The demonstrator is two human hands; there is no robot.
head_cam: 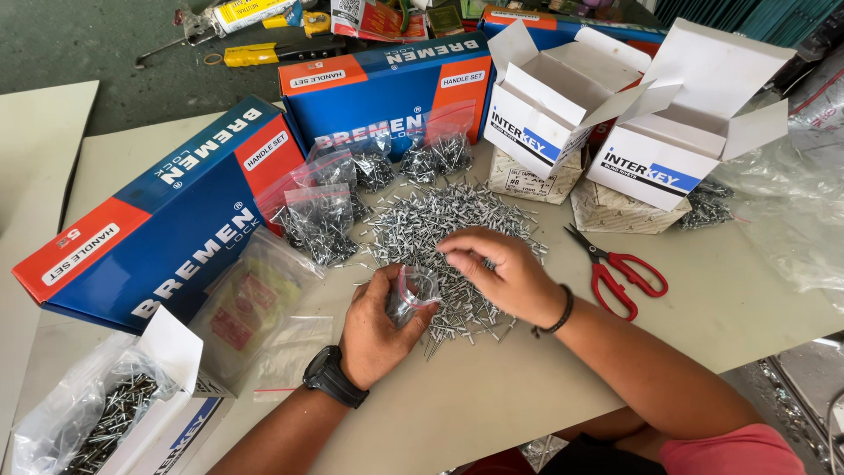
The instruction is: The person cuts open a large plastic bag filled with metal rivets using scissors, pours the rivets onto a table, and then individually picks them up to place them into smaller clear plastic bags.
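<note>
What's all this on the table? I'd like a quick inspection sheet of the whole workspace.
Surface: pale table, partly bare near the person.
Job's things: loose pile of rivets; small clear bag.
Clutter: filled bags; blue boxes; open white boxes; red scissors; bagged rivets in a box; empty bags.
Grips: left hand holds the small bag open; right hand rests fingertips on the pile.
Cables: nothing seen.
Surroundings: dark floor with a yellow tool and a tube; clear plastic sheet at the right.
</note>
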